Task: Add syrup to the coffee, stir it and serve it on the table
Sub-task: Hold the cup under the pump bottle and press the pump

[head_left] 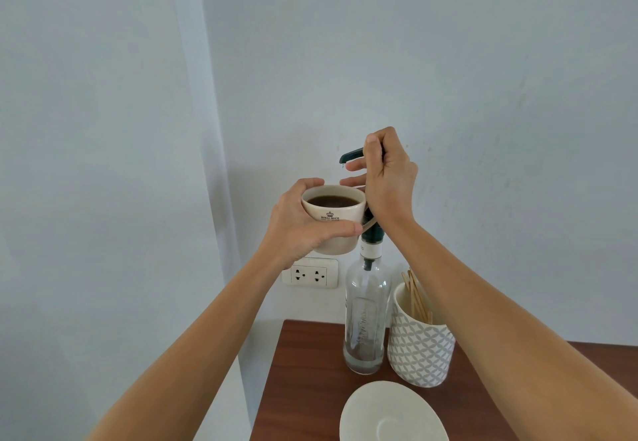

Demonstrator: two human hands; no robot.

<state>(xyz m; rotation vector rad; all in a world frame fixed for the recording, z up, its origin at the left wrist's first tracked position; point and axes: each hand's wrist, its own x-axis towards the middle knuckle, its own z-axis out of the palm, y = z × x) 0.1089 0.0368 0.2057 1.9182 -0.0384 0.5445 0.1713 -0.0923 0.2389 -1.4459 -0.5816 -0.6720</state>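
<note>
Syrup step under way — cup held up to the pump, stirring and serving still to come.

The left hand is wrapped around the cream coffee cup, lifted clear of the bench and held just below the dark spout of the pump bottle, which stands near the bench's back edge. The right hand is closed around the pump head; a drop hangs at the spout, so syrup seems to be going in or about to. The wooden stirrers sit untouched in the patterned holder beside the bottle, and the saucer waits bare at the front edge — judging by this, only the first step is in hand.
</note>
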